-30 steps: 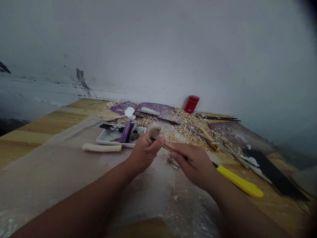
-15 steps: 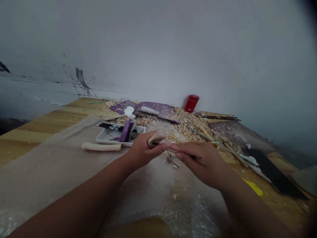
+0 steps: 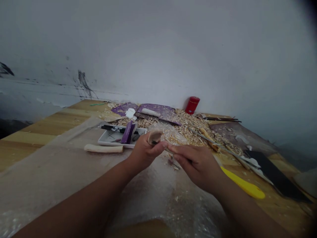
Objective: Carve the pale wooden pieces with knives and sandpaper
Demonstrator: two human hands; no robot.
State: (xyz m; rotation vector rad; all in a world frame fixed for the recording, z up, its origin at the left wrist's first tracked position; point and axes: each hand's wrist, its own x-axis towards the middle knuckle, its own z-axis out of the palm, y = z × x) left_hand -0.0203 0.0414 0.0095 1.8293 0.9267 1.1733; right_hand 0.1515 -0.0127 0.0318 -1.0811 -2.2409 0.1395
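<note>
My left hand (image 3: 146, 150) is wrapped round a pale wooden piece (image 3: 155, 135) with a rounded, hollowed end, in the middle of the view. A small dark thing shows inside the hollow by my left thumb. My right hand (image 3: 195, 160) is closed, its fingers meeting my left thumb and touching the lower part of the piece. What the right fingers grip is too small to make out. Left of my hands, a pale wooden stick (image 3: 103, 148) lies on the plastic sheet (image 3: 74, 172), in front of a white tray (image 3: 102, 141) holding black pens and a purple object (image 3: 128, 132).
Wood shavings (image 3: 190, 124) are heaped behind my hands, with purple sheets (image 3: 156, 108) and a red can (image 3: 192, 105) near the wall. To the right lie a long thin metal tool (image 3: 230, 152), a yellow handle (image 3: 244, 185) and a black flat strip (image 3: 277, 175).
My right forearm has shifted slightly left and down, showing more of the yellow handle. The wooden piece has tilted a little in my left hand. The view has moved slightly.
</note>
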